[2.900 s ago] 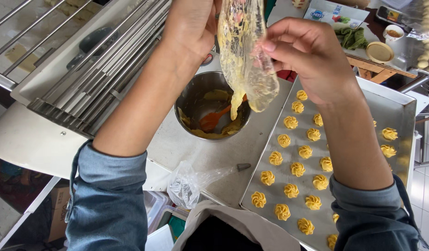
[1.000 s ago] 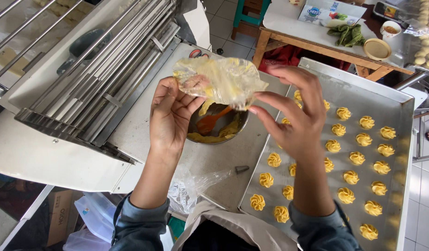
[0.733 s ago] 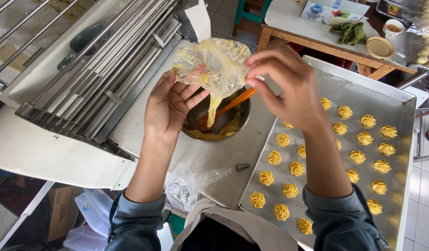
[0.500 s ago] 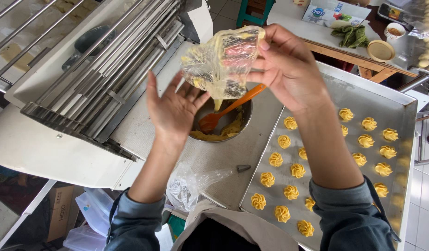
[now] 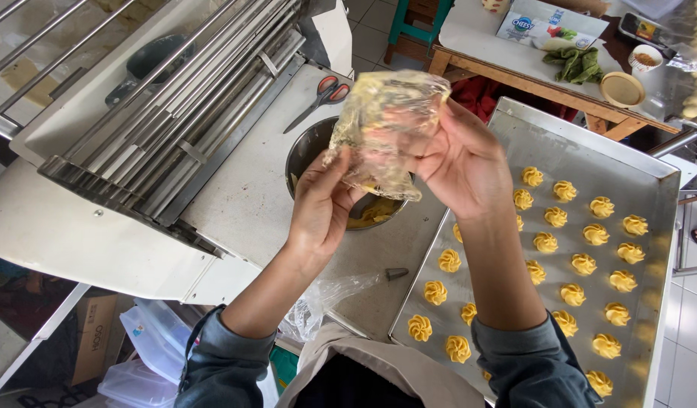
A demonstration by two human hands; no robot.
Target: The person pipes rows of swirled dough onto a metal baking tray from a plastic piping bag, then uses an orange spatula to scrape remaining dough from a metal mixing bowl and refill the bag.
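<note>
Both hands held the nearly empty clear piping bag point(image 5: 386, 128) up over the steel bowl point(image 5: 318, 151): left hand point(image 5: 322, 204) fingers pinched its lower edge, right hand point(image 5: 462, 162) fingers curled round its side. Tray point(image 5: 650, 181) approx. half filled w/ piped yellow rosettes point(image 5: 545, 242); its near-left part was bare. Loose nozzle point(image 5: 396, 273) lay beside the tray.
</note>
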